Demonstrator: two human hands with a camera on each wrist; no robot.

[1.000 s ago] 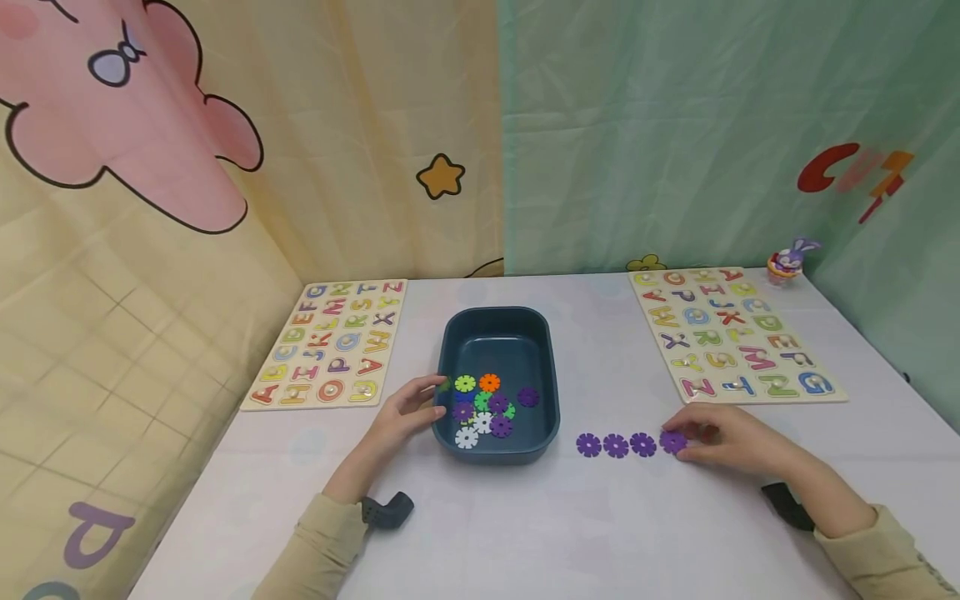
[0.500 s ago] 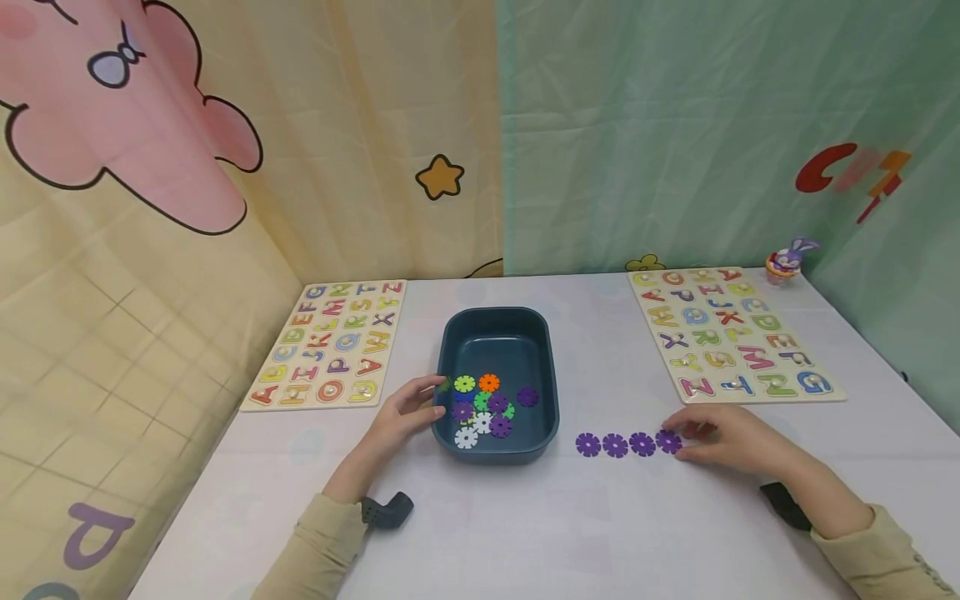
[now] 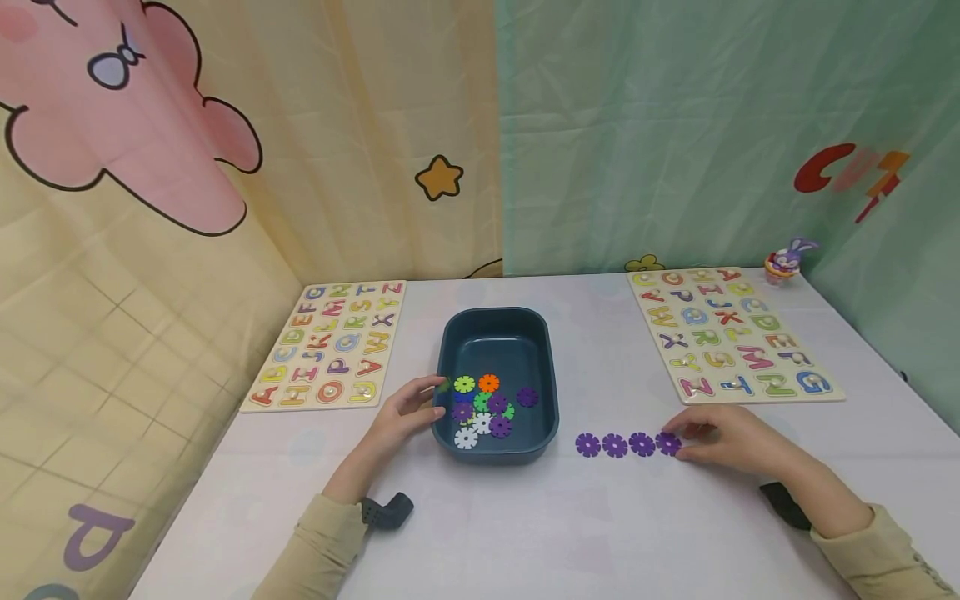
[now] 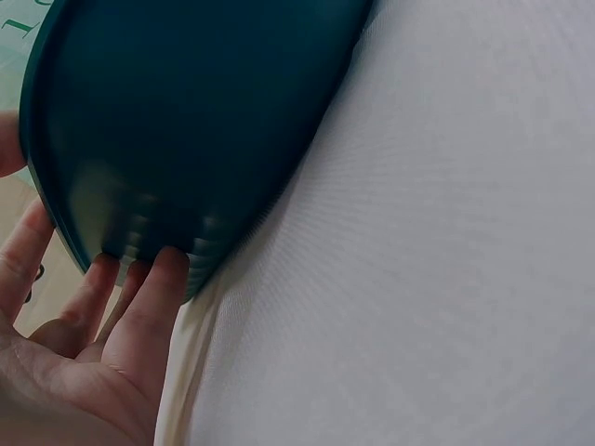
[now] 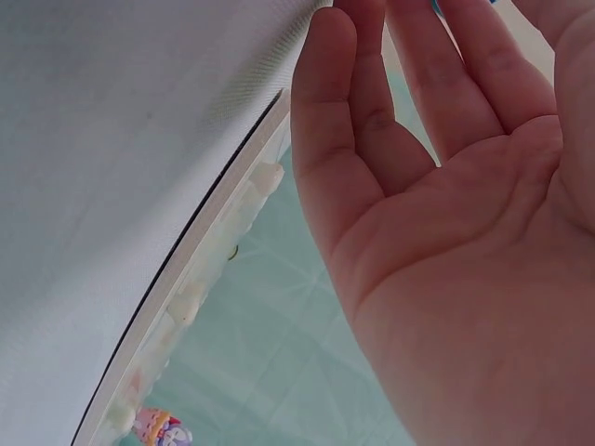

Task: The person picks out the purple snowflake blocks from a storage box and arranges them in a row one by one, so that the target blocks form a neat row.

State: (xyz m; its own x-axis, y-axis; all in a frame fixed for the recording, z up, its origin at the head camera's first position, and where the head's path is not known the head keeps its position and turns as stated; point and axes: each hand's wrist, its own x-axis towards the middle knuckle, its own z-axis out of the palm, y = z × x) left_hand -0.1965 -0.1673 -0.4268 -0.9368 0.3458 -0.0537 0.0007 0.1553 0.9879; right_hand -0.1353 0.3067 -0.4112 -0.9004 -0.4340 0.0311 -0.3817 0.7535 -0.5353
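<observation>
My left hand [image 3: 401,417] rests at the left side of a dark teal tray [image 3: 491,350], its fingertips against the outer wall [image 4: 177,158] in the left wrist view. Flower-shaped interlocking discs in white, green, orange and purple, such as a white disc [image 3: 466,437], lie in the tray's near half. To the right of the tray, several purple discs [image 3: 615,446] form a straight row on the table. At the row's right end my right hand [image 3: 727,437] pinches a purple interlocking disc [image 3: 667,443] between thumb and forefinger. The right wrist view shows the palm, with that disc hidden.
Wooden alphabet boards lie on either side, a left board [image 3: 322,346] and a right board [image 3: 738,333]. A small rabbit figurine [image 3: 786,261] stands at the far right corner. Printed curtains [image 3: 600,150] close off the back of the white table [image 3: 525,533].
My right hand has slid the purple disc slightly left, up beside the others in the row; in the last half second it stays there. My left hand and the tray have not moved.
</observation>
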